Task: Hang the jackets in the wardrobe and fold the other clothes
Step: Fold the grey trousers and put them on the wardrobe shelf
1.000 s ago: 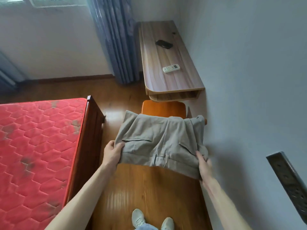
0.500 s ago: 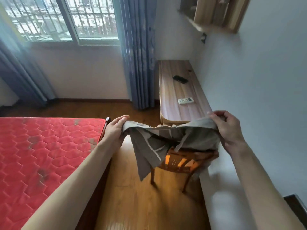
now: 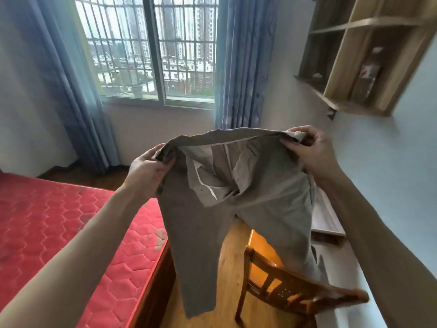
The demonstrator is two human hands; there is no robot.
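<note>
Both hands, the left hand (image 3: 146, 169) and the right hand (image 3: 307, 150), are now holding the grey trousers (image 3: 236, 197) up by the waistband, each grip closed on it, lifted off the wooden chair (image 3: 283, 287) and hanging open at the frame centre, ready for folding.

2 bare forearms reach forward (no sleeves, watch or rings showing), each ending in an ungloved hand.

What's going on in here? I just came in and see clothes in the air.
A person holds a pair of grey trousers up by the waistband, left hand gripping one end and right hand the other. The legs hang down over a wooden chair, beside the bed's red mattress. They are not yet folded.
</note>
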